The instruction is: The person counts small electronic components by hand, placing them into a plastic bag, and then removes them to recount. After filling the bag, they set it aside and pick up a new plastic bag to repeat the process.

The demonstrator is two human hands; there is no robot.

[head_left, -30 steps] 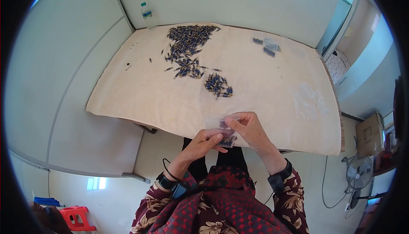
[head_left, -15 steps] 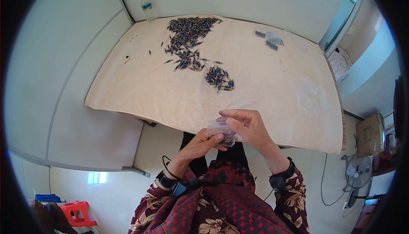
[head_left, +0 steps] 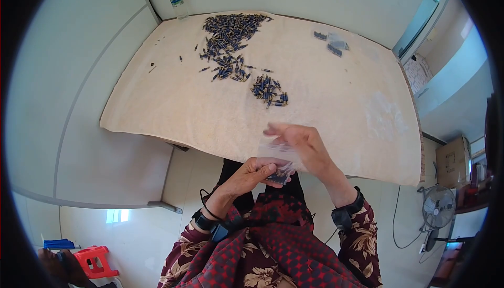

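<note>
At the near edge of the table, my left hand (head_left: 252, 175) grips a small clear zip bag (head_left: 275, 154) between thumb and fingers. Dark blue and gold pieces (head_left: 280, 176) fill the bag's lower end. Over the bag's upper edge is my right hand (head_left: 304, 145), its fingers bent and smeared by motion. Whether they pinch the plastic I cannot tell. Beyond the hands lies a small heap of blue cylindrical pieces with gold ends (head_left: 268, 89). A much larger pile of the same pieces (head_left: 231, 33) spreads toward the back.
A cream cloth (head_left: 173, 99) covers the table. A water bottle (head_left: 178, 3) stands at its back left corner. Filled small bags (head_left: 334, 50) lie at the back right. On the floor are a fan (head_left: 438, 206), a cardboard box (head_left: 453, 162) and a red stool (head_left: 93, 260).
My right hand has shifted slightly up across the bag's top, its fingers now blurred. The bag's upper part stands taller and more spread. My left hand keeps its grip.
</note>
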